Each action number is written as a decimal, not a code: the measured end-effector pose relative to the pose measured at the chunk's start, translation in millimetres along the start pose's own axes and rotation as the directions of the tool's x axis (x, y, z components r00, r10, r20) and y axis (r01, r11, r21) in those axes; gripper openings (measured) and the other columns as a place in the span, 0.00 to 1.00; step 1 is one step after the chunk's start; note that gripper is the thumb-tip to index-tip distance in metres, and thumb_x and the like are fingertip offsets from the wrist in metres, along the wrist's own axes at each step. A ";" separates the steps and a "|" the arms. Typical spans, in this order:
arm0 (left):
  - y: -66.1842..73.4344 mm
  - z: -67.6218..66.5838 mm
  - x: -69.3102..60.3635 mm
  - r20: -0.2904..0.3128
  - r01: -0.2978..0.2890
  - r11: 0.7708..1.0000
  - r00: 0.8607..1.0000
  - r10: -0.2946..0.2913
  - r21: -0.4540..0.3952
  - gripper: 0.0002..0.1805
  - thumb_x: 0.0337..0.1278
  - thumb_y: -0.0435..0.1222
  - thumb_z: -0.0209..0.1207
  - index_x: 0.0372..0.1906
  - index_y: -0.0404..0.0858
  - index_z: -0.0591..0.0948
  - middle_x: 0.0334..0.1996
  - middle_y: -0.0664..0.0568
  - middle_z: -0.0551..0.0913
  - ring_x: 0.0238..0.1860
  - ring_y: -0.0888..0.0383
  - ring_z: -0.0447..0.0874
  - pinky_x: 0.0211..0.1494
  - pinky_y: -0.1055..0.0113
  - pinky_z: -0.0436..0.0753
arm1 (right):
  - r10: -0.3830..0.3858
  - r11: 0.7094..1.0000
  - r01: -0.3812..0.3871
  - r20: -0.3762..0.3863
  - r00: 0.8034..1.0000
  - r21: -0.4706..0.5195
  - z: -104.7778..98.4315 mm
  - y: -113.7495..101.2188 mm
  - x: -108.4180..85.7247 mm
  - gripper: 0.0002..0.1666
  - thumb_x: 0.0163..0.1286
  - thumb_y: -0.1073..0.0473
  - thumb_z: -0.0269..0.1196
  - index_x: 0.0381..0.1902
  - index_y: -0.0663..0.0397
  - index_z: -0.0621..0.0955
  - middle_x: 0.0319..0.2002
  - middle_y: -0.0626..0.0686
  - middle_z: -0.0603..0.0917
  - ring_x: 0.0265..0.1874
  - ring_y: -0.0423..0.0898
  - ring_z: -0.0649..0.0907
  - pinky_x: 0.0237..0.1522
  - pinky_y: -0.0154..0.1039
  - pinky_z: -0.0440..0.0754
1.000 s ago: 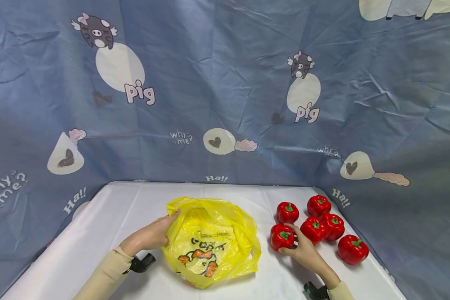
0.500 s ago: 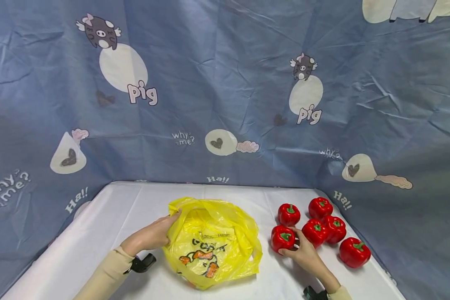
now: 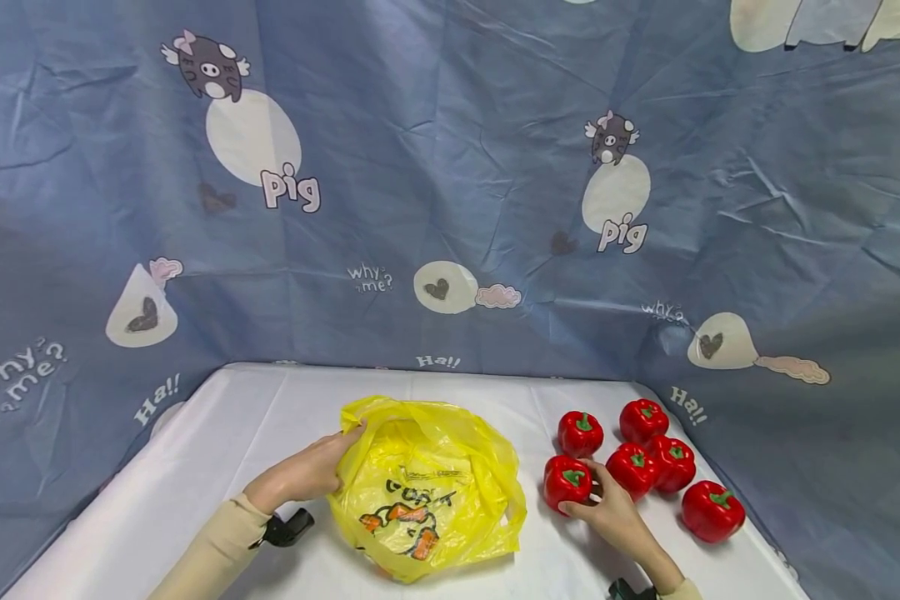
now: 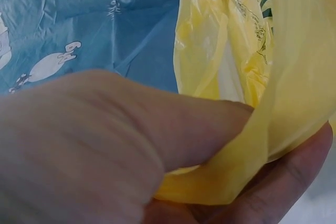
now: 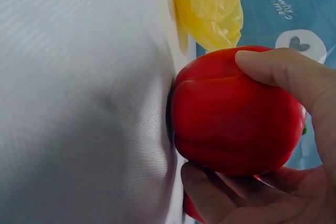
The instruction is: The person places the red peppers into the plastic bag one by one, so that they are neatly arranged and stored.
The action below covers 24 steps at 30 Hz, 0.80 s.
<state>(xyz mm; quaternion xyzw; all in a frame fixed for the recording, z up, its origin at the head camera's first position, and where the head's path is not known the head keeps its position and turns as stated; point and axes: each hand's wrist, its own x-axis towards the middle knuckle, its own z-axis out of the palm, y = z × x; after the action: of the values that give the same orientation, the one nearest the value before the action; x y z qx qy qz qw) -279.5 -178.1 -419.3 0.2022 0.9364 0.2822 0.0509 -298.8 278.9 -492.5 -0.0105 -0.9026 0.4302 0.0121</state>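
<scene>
A yellow plastic bag [image 3: 450, 521] with printed lettering and a cartoon lies on the white table, its mouth spread toward me. My left hand [image 3: 303, 475] pinches the left edge of that mouth; in the left wrist view the thumb [image 4: 205, 124] lies on the inner side of the plastic, other fingers outside. To the right of the bag, my right hand [image 3: 617, 515] grips a red bell pepper [image 3: 567, 483] with a green stem. Thumb and fingers sit on opposite sides of this pepper [image 5: 236, 114], which appears to rest on the cloth in the right wrist view.
Several more red bell peppers stand at the right: one [image 3: 580, 434] just behind the held one, a cluster [image 3: 633, 471] beyond my right hand, and one [image 3: 712, 511] near the table's right edge. A blue printed curtain [image 3: 450, 183] surrounds the white-covered table [image 3: 270, 408].
The head view has shifted slightly, so the whole scene sits a little lower and further right. Both hands keep their holds, and bag and peppers show no clear movement on the table.
</scene>
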 end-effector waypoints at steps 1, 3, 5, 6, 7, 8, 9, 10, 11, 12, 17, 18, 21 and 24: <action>0.0 0.1 0.2 -0.002 -0.001 1.000 1.000 0.001 0.003 0.51 0.31 0.12 0.55 0.73 0.25 0.55 0.69 0.29 0.61 0.68 0.35 0.63 0.56 0.52 0.73 | -0.002 1.000 0.002 -0.003 1.000 0.001 0.1 -0.1 -0.3 0.50 0.45 0.46 0.77 0.64 0.56 0.68 0.59 0.61 0.76 0.56 0.58 0.77 0.53 0.52 0.80; -0.2 0.2 0.5 -0.004 -0.005 1.000 1.000 0.005 0.006 0.51 0.31 0.12 0.55 0.73 0.25 0.55 0.69 0.29 0.61 0.68 0.36 0.63 0.55 0.52 0.74 | -0.004 1.000 0.005 -0.007 1.000 0.006 0.2 -0.2 -0.7 0.51 0.45 0.46 0.77 0.64 0.56 0.68 0.59 0.61 0.76 0.57 0.58 0.77 0.53 0.52 0.80; -0.3 0.4 0.8 -0.006 -0.006 1.000 1.000 0.006 0.005 0.51 0.30 0.11 0.55 0.72 0.25 0.55 0.69 0.29 0.62 0.67 0.36 0.64 0.54 0.54 0.74 | -0.004 1.000 0.004 -0.010 1.000 0.004 0.4 -0.2 -0.8 0.51 0.45 0.46 0.77 0.64 0.56 0.68 0.59 0.61 0.76 0.57 0.58 0.77 0.53 0.53 0.80; -0.4 0.5 0.9 -0.006 -0.005 1.000 1.000 0.005 0.002 0.52 0.30 0.11 0.55 0.72 0.25 0.55 0.69 0.29 0.62 0.67 0.37 0.65 0.53 0.54 0.74 | -0.004 1.000 0.004 -0.011 1.000 0.001 0.3 -0.7 -1.1 0.52 0.45 0.45 0.77 0.64 0.56 0.67 0.59 0.61 0.76 0.57 0.58 0.77 0.53 0.53 0.80; -0.3 0.4 1.0 -0.005 -0.003 1.000 1.000 0.003 -0.001 0.52 0.30 0.11 0.55 0.73 0.25 0.55 0.69 0.29 0.62 0.67 0.37 0.65 0.52 0.55 0.74 | -0.004 1.000 0.004 -0.012 1.000 -0.002 0.4 -1.0 -1.0 0.52 0.45 0.45 0.77 0.64 0.56 0.67 0.59 0.61 0.76 0.57 0.58 0.77 0.53 0.53 0.79; -0.2 0.4 1.0 -0.004 0.000 1.000 1.000 0.000 -0.002 0.52 0.30 0.11 0.55 0.73 0.26 0.55 0.69 0.29 0.62 0.67 0.37 0.65 0.50 0.56 0.74 | -0.004 1.000 0.004 -0.012 1.000 -0.003 0.3 -1.4 -1.2 0.52 0.45 0.45 0.77 0.64 0.57 0.67 0.59 0.61 0.76 0.57 0.58 0.77 0.54 0.53 0.79; 0.0 0.2 1.0 -0.003 0.004 1.000 1.000 -0.004 -0.003 0.52 0.30 0.11 0.55 0.73 0.26 0.55 0.69 0.29 0.62 0.67 0.36 0.65 0.49 0.56 0.74 | -0.001 1.000 0.001 -0.012 1.000 -0.001 0.2 -2.1 -1.3 0.52 0.44 0.45 0.77 0.64 0.56 0.67 0.60 0.61 0.76 0.58 0.58 0.76 0.54 0.53 0.79; 0.2 0.0 1.0 -0.003 0.009 1.000 1.000 -0.009 -0.004 0.52 0.30 0.11 0.55 0.73 0.26 0.55 0.69 0.29 0.62 0.67 0.36 0.65 0.48 0.57 0.74 | -0.002 1.000 0.002 -0.013 1.000 -0.003 0.1 -2.5 -1.5 0.52 0.45 0.45 0.77 0.64 0.57 0.67 0.60 0.61 0.76 0.58 0.58 0.76 0.54 0.53 0.79; 0.2 -0.1 1.0 -0.002 0.013 1.000 1.000 -0.013 -0.003 0.52 0.31 0.11 0.55 0.73 0.26 0.55 0.69 0.28 0.62 0.67 0.36 0.64 0.47 0.57 0.74 | -0.001 1.000 0.001 -0.013 1.000 -0.005 -0.1 -3.0 -1.8 0.53 0.45 0.45 0.77 0.64 0.57 0.67 0.60 0.61 0.76 0.58 0.58 0.76 0.55 0.54 0.79; 0.4 -0.2 1.2 -0.002 0.016 1.000 1.000 -0.016 -0.005 0.52 0.30 0.11 0.55 0.73 0.26 0.55 0.69 0.28 0.62 0.67 0.36 0.64 0.47 0.57 0.73 | -0.002 1.000 0.002 -0.014 1.000 -0.005 -0.3 -3.6 -2.3 0.53 0.45 0.45 0.77 0.64 0.57 0.67 0.60 0.61 0.76 0.58 0.58 0.76 0.55 0.54 0.78; -0.5 0.7 1.7 -0.002 0.024 1.000 1.000 -0.024 -0.008 0.52 0.29 0.12 0.55 0.73 0.26 0.55 0.68 0.28 0.63 0.67 0.37 0.65 0.47 0.57 0.73 | -0.001 1.000 0.001 -0.011 1.000 -0.012 0.0 -3.9 -3.0 0.54 0.44 0.43 0.77 0.64 0.57 0.66 0.59 0.61 0.76 0.58 0.58 0.76 0.55 0.54 0.78; -0.7 1.0 1.7 -0.001 0.024 1.000 1.000 -0.024 -0.008 0.53 0.29 0.11 0.55 0.73 0.26 0.55 0.68 0.28 0.63 0.67 0.37 0.65 0.47 0.57 0.73 | -0.001 1.000 0.001 -0.010 1.000 -0.013 0.2 -3.6 -2.8 0.54 0.44 0.42 0.77 0.64 0.57 0.66 0.59 0.61 0.76 0.58 0.58 0.76 0.55 0.54 0.78; -1.3 1.4 1.6 0.001 0.032 0.999 0.999 -0.032 0.000 0.52 0.30 0.12 0.55 0.73 0.27 0.55 0.68 0.29 0.63 0.67 0.38 0.65 0.47 0.58 0.73 | 0.000 1.000 0.000 -0.012 1.000 -0.013 0.7 -2.9 -1.8 0.55 0.43 0.40 0.76 0.64 0.56 0.66 0.60 0.61 0.76 0.58 0.57 0.76 0.55 0.54 0.78; -0.9 0.9 1.9 0.002 0.037 0.999 0.999 -0.037 0.006 0.52 0.31 0.12 0.55 0.73 0.27 0.55 0.69 0.29 0.62 0.67 0.36 0.64 0.47 0.57 0.73 | -0.002 1.000 0.001 -0.016 1.000 -0.022 0.9 -1.5 -1.1 0.56 0.43 0.39 0.76 0.65 0.57 0.66 0.60 0.61 0.76 0.58 0.58 0.76 0.55 0.55 0.78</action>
<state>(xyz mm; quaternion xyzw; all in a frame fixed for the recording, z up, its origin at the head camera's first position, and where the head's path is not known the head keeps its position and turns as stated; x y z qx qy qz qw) -281.4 -177.6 -420.5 0.1853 0.9408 0.2780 0.0567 -297.8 277.2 -491.9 -0.0134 -0.9072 0.4200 0.0194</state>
